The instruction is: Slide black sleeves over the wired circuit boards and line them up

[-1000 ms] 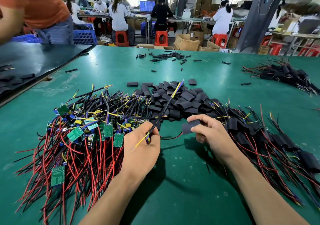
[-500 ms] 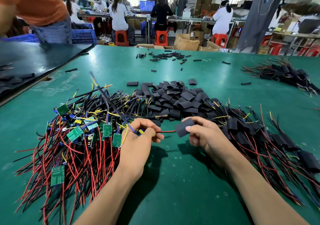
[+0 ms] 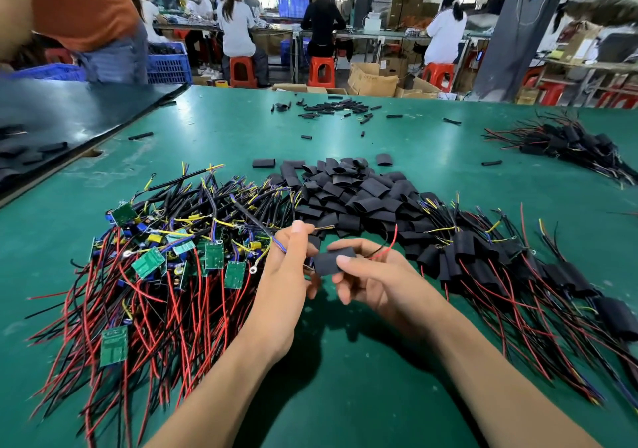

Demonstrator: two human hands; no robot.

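My right grip [image 3: 376, 282] is closed on a black sleeve [image 3: 333, 263], pinched flat between thumb and fingers. My left grip [image 3: 286, 275] is closed too. It pinches a bunch of thin wires [image 3: 262, 228] right at the sleeve's left end, and the two grips touch there. A red wire [image 3: 388, 247] pokes out of the sleeve's right end and bends up. I cannot tell where the little board on these wires is, as my fingers and the sleeve hide it.

I hold all this up just over the green worktop [image 3: 345, 385], near the middle.

To the left lies a big heap of bare green boards [image 3: 148, 263] with long red and black wires spread toward me. Behind my grips is a pile of empty sleeves [image 3: 345, 192]. To the right lie the covered boards [image 3: 483, 257], each one inside a black sleeve, side by side, with their wires fanned out.

Far off on the right is another dark bundle [image 3: 566, 143]. Small black tube bits [image 3: 331, 107] lie near the far edge. Past the worktop, people sit on red stools [image 3: 321, 71].
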